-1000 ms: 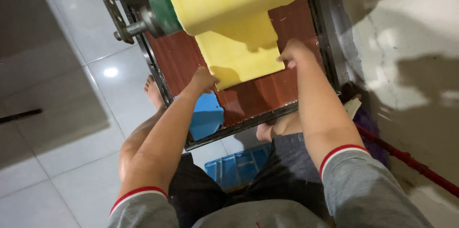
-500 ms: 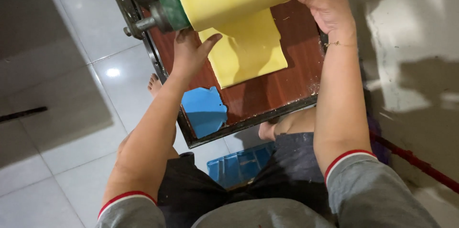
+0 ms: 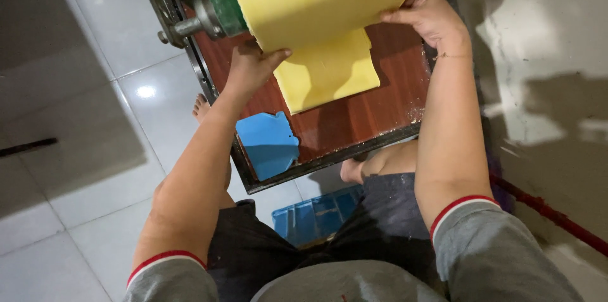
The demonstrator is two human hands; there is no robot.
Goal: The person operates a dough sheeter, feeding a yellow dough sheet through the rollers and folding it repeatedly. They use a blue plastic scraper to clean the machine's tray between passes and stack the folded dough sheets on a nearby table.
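I'm pinching the dough sheet in both grips, left and right; next, lowering it evenly onto the worktop.

A flat blue plastic scraper lies on the reddish-brown wooden bench, near its front left corner. Below the bench's front edge stands a blue plastic crate on the white tiled floor.

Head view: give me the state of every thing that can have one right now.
Yellow sheet: hanging off the machine, lower end lying on the board.
Left hand: gripping the sheet's left edge.
Right hand: gripping its right edge.
Blue scraper: lying flat on the wooden board, untouched.
Blue crate: on the floor, partly hidden.
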